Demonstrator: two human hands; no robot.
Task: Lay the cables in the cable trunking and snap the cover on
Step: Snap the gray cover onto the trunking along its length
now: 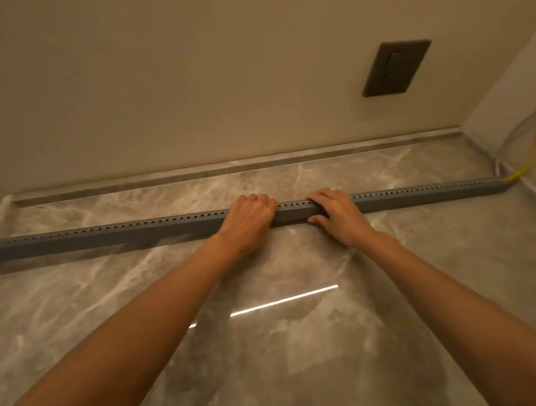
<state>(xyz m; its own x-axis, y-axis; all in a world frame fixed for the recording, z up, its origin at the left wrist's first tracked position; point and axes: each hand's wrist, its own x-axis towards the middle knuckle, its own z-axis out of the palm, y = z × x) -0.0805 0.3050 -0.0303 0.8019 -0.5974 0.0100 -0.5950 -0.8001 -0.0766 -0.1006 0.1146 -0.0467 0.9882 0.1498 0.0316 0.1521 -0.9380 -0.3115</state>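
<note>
A long grey cable trunking point(105, 236) with a row of small holes along its top edge lies across the marble floor from the left edge to the right corner. My left hand point(250, 221) is curled over it near the middle, fingers wrapped around the far side. My right hand point(336, 212) lies on it just to the right, fingers spread over the top and the thumb against the near face. Yellow and white cables point(519, 173) come out of the trunking's right end and run up the right wall. Whatever lies inside the trunking is hidden.
The marble floor point(299, 326) is glossy and reflects a strip light. A beige wall stands behind, with a dark socket plate point(395, 68) at the upper right. A marble skirting point(227, 170) runs along the wall's foot. A side wall closes the right corner.
</note>
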